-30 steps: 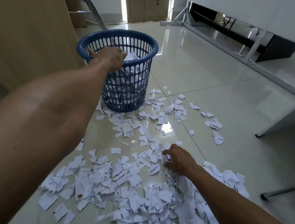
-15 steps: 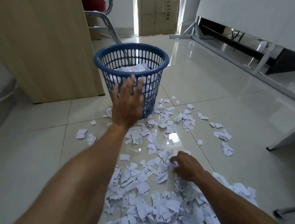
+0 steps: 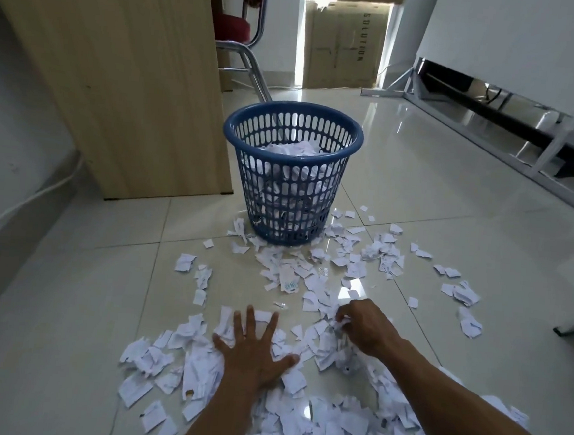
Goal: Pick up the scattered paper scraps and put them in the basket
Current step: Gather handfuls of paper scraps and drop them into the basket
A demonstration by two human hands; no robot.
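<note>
Item one: basket [image 3: 290, 183], blue, slotted, upright on the floor [image 3: 66, 303], partly filled with white paper. Item two: scraps [image 3: 298, 407], white, torn, strewn over the tiles from the foot of the basket toward me, thickest at the near edge, thinning to loose pieces on the right. Item three: my left hand [image 3: 254, 352], palm down, flat on the scraps, fingers [image 3: 249, 320] spread wide apart, nothing gripped. Item four: my right hand [image 3: 366, 330], lying on the heap just right of the left hand, fingers curled together round what I take to be a few scraps at the tips; the view there is too crowded for me to be sure. Both hands lie well short of the basket. Item five: wooden panel [image 3: 136, 68], standing left of the basket. Item six: chair [image 3: 238, 35], red seat, metal legs, behind the basket. Item seven: carton [image 3: 344, 43], at the far wall.
</note>
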